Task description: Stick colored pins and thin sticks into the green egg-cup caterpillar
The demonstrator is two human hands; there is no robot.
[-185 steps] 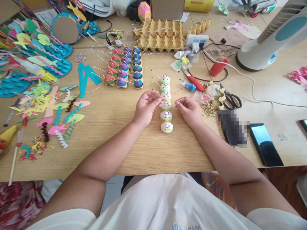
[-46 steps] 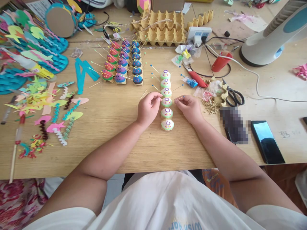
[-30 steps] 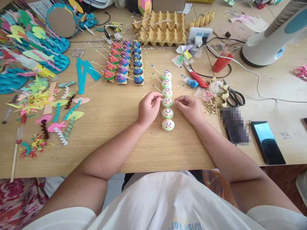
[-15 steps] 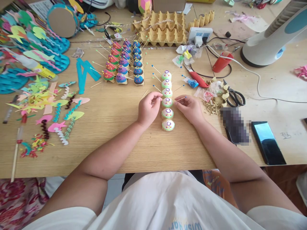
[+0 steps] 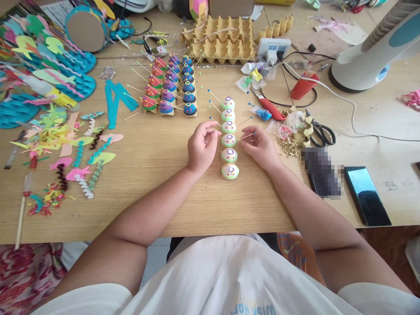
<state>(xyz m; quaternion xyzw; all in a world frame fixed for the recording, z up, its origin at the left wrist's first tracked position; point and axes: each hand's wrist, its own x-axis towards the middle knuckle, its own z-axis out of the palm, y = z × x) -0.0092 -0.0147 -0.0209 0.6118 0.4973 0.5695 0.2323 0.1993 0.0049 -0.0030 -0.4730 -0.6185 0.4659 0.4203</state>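
Observation:
A column of several white domed craft pieces point(image 5: 229, 141) with green rims, cut from egg carton, runs away from me. Each bears a purple ring and small red dots. Thin sticks with blue tips jut from the far pieces. On the left side, my left hand point(image 5: 201, 148) hovers beside the third and fourth pieces, fingers loosely curved and apart, holding nothing visible. My right hand point(image 5: 259, 148) is at the fourth piece's right side. Its thumb and fingers are parted around a blue-tipped stick point(image 5: 247, 136) that reaches out from that piece; whether they touch it is hard to tell.
Red, purple and blue painted domes point(image 5: 168, 96) with sticks stand behind to the left. Paper fish and scraps point(image 5: 78, 166) spread leftward. Egg trays point(image 5: 223, 39) lie at the back. Scissors point(image 5: 321, 133), a red cup point(image 5: 304, 85), phones point(image 5: 366, 194) and a white appliance point(image 5: 354, 65) occupy the right.
Both hands have drawn slightly back from the fourth piece, the left one leftward and the right one rightward. Their fingers have spread from a closer pinch, and the stick stays at the piece.

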